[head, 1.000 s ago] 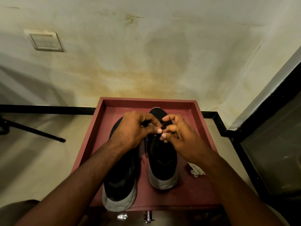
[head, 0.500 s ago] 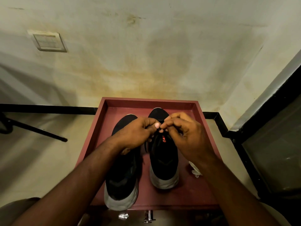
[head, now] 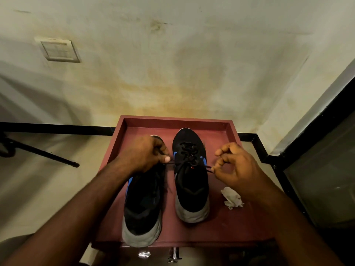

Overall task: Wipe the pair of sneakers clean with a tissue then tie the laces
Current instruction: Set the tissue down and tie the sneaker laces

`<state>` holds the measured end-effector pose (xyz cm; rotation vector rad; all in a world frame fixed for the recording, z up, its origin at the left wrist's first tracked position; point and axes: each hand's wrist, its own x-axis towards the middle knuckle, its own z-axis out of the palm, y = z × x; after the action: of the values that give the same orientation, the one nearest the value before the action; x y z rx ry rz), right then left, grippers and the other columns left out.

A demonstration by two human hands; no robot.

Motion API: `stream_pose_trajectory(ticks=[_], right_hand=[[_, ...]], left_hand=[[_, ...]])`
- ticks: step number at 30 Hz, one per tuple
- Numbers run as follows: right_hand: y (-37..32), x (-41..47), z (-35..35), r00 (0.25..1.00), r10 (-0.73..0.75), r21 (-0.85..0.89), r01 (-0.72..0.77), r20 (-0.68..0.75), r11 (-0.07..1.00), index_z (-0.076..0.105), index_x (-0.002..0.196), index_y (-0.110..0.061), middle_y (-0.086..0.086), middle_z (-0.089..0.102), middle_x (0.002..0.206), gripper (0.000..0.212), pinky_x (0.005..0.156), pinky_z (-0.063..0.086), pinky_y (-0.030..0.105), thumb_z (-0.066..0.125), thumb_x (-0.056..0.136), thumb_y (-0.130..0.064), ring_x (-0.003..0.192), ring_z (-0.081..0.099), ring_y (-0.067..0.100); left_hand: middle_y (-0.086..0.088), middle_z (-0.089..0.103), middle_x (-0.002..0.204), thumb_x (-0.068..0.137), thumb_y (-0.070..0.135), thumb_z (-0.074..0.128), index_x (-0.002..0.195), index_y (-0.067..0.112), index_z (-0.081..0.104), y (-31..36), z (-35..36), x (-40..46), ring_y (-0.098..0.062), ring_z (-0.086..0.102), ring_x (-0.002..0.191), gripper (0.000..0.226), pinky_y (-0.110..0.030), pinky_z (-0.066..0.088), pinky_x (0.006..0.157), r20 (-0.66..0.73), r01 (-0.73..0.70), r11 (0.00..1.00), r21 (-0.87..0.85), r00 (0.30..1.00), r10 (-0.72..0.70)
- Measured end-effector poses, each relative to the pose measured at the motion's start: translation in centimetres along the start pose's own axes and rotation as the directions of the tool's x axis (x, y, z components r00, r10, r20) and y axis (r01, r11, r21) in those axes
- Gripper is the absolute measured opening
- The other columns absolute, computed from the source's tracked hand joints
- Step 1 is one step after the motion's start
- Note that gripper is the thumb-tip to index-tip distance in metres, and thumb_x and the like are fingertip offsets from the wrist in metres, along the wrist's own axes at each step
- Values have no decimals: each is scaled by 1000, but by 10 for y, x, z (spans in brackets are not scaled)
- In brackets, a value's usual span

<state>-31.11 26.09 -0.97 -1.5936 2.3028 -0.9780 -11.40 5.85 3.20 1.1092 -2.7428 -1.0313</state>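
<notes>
— What does the head camera catch on the red tray (head: 233, 129)?

— A pair of black sneakers with blue accents and grey soles, toes toward the stained wall (head: 172, 64). The right sneaker (head: 191, 189) stands fully inside the tray; the left sneaker (head: 143, 208) lies beside it, its heel overhanging the near edge.

— And the hands?

— Both are at the right sneaker's lace (head: 189, 162). The left hand (head: 148, 154) has its grip clenched round one black lace end just left of the shoe, above the left sneaker's toe. The right hand (head: 233, 166) pinches the other end between thumb and forefinger just right of the shoe. The lace runs taut between them across the tongue.

— Where is the tissue?

— A crumpled white tissue (head: 231, 197) lies on the tray floor, near the right sneaker's heel and just under the right wrist, touching neither shoe.

— Anything beyond the tray?

— A switch plate (head: 59, 50) on the wall at upper left, and a black rod (head: 44, 153) lying on the floor to the left.
</notes>
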Motion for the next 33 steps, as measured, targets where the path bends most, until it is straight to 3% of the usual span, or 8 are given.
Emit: stream_pose_trajectory(ticks=[5, 8, 11, 16, 20, 23, 30, 33], right_hand=[[-12, -18, -5, 961, 100, 262, -170, 259, 950, 65, 123, -48, -18, 59, 131, 63, 94, 61, 36, 82, 68, -73, 115, 65, 4], [-22, -31, 2, 865, 88, 105, -160, 494, 982, 50, 135, -65, -22, 29, 159, 85, 108, 52, 39, 86, 59, -77, 136, 49, 9], [-34, -28, 22, 902, 28, -78, 7, 430, 997, 69, 112, -44, -22, 32, 148, 53, 94, 46, 17, 75, 71, -77, 124, 49, 3], [-33, -12, 32, 925, -65, -24, 80, 374, 997, 70, 89, -37, -18, 50, 124, 37, 85, 51, 22, 78, 75, -70, 110, 52, -5], [-37, -9, 41, 944, -70, -40, 87, 323, 995, 66, 84, -38, -24, 48, 112, 27, 70, 38, 12, 81, 77, -60, 99, 53, -8], [-42, -9, 41, 959, -82, 3, 84, 270, 996, 63, 88, -38, -18, 51, 130, 23, 74, 38, 11, 79, 83, -53, 106, 53, -9], [-38, -9, 44, 938, 19, -132, 29, 346, 991, 58, 110, -43, -9, 18, 172, 42, 93, 44, 28, 60, 84, -75, 124, 52, 11], [-30, -7, 48, 920, 38, -185, 38, 390, 982, 52, 129, -45, -13, -4, 174, 61, 102, 44, 28, 50, 84, -85, 134, 49, 8]], left_hand=[[3, 48, 154, 77, 81, 63, 156, 35, 35, -18, -19, -50, -15, 51, 135, 96, -36, 45, 111, -18, -50, 987, 154, 998, 54], [19, 29, 163, 60, 87, 72, 155, 61, 6, -46, -14, -113, -8, 42, 141, 119, -36, 42, 116, 183, 18, 999, 37, 983, -25], [25, 45, 153, 63, 70, 86, 149, 67, 25, -60, 13, -132, -1, 58, 129, 106, -33, 51, 110, 134, 2, 966, -260, 990, 34], [23, 67, 125, 81, 56, 78, 132, 36, 67, -58, 18, -77, 9, 63, 112, 56, -14, 52, 93, -126, -154, 982, -108, 982, 140], [19, 76, 94, 86, 52, 78, 104, 32, 80, -67, 15, -56, 2, 68, 111, 27, -18, 54, 89, -63, -216, 970, -107, 976, 210], [10, 79, 106, 88, 52, 76, 106, 30, 80, -73, 18, -59, -1, 56, 132, 29, -20, 51, 100, -82, -250, 966, -67, 966, 245], [11, 79, 106, 90, 53, 72, 107, 29, 79, -66, 8, -61, 14, 54, 124, 31, -18, 47, 107, -14, -264, 963, -53, 965, 264], [24, 73, 91, 91, 60, 68, 104, 36, 76, -62, -1, -56, 18, 64, 87, 28, -9, 51, 85, 69, -249, 967, 53, 967, 245]])
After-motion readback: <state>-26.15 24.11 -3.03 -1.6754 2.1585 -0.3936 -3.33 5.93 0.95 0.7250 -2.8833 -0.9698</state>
